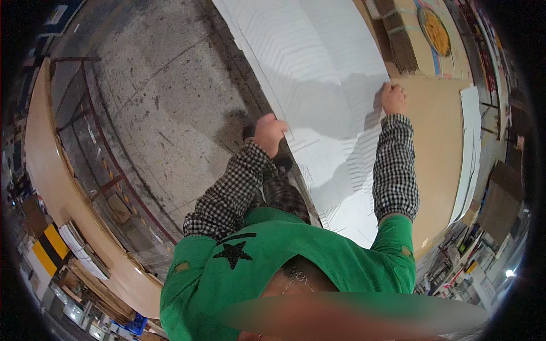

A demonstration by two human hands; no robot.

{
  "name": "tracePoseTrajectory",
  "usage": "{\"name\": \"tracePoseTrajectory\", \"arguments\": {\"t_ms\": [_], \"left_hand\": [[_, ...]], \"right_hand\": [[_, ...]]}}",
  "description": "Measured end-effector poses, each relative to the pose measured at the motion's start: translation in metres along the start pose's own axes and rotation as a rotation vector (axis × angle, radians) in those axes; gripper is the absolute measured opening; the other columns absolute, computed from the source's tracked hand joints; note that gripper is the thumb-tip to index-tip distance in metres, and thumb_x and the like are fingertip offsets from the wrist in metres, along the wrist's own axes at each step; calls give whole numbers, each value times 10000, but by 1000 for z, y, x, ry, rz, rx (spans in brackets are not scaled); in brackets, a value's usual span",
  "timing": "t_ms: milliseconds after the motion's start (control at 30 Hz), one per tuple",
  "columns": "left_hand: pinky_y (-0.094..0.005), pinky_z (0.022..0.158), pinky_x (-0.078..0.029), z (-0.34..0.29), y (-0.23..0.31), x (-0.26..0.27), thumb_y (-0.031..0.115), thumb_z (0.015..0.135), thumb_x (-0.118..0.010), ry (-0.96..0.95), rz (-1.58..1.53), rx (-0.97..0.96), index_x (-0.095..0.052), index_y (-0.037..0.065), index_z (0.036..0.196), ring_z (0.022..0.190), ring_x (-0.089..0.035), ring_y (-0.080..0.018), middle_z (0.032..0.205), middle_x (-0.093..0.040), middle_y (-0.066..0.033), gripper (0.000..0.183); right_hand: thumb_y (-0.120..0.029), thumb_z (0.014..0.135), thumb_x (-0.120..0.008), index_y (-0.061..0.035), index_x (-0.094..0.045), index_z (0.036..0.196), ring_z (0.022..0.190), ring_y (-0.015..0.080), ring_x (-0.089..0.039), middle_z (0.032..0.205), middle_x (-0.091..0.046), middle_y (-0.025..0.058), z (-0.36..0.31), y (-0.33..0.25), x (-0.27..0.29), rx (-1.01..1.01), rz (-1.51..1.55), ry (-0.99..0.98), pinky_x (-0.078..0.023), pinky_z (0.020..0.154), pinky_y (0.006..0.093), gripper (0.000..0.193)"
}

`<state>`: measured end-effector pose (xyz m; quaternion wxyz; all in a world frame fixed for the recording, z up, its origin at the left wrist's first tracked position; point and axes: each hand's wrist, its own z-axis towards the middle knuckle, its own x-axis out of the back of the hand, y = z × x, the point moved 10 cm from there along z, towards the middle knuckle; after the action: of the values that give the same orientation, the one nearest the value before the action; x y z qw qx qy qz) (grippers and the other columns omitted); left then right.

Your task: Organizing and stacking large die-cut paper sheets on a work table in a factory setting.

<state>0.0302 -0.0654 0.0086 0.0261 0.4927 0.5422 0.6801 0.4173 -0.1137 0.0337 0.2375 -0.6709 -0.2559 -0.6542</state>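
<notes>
A long white sheet (327, 162) of paper or thin card stretches across the brown work surface in front of me. Rows of short dark lines run over it, and I cannot tell whether they are print, slits or layered edges. At its left edge is my left hand (270, 133), its fingers curled in and closed on that edge, slightly smeared. My right hand (394, 99) grips the opposite edge, with the fingertips pressed together. Shadows of my arms and upper body fall across the white sheet between the two hands.
A cardboard stack (395, 42) and a printed carton panel (441, 34) stand at the far right. White sheets (469, 148) lie along the brown tabletop's (435, 136) right edge. Left of me are concrete floor (165, 74), a dark red metal frame (105, 136) and another tan tabletop (48, 142).
</notes>
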Motion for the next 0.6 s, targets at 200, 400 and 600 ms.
{"name": "tracePoseTrajectory", "arguments": {"t_ms": [200, 400, 600], "left_hand": [[-370, 763, -460, 4, -56, -28, 115, 737, -610, 31, -305, 148, -646, 28, 859, 890, -555, -300, 924, -582, -156, 154], [-319, 708, -399, 42, -44, 13, 15, 668, -551, 192, -1182, 831, -554, -95, 911, 782, -539, -224, 855, -580, -118, 267], [-339, 684, -398, 46, -101, -19, 13, 678, -539, 326, -1195, 972, -521, -98, 1032, 767, -515, -223, 857, -570, -139, 372]], "right_hand": [[-459, 856, -414, 25, -512, 1078, 1059, 431, -476, 1109, -533, 256, 26, -26, -5, 53, 28, 27, -387, 881, 501, 542], [-466, 864, -399, 30, -503, 1106, 1117, 426, -421, 1172, -480, 268, 52, -81, -1, -17, 9, -100, -387, 884, 509, 562], [-516, 854, -384, 23, -497, 1119, 1142, 403, -393, 1189, -460, 255, 102, -54, -17, -69, 93, -40, -340, 936, 490, 611]]}}
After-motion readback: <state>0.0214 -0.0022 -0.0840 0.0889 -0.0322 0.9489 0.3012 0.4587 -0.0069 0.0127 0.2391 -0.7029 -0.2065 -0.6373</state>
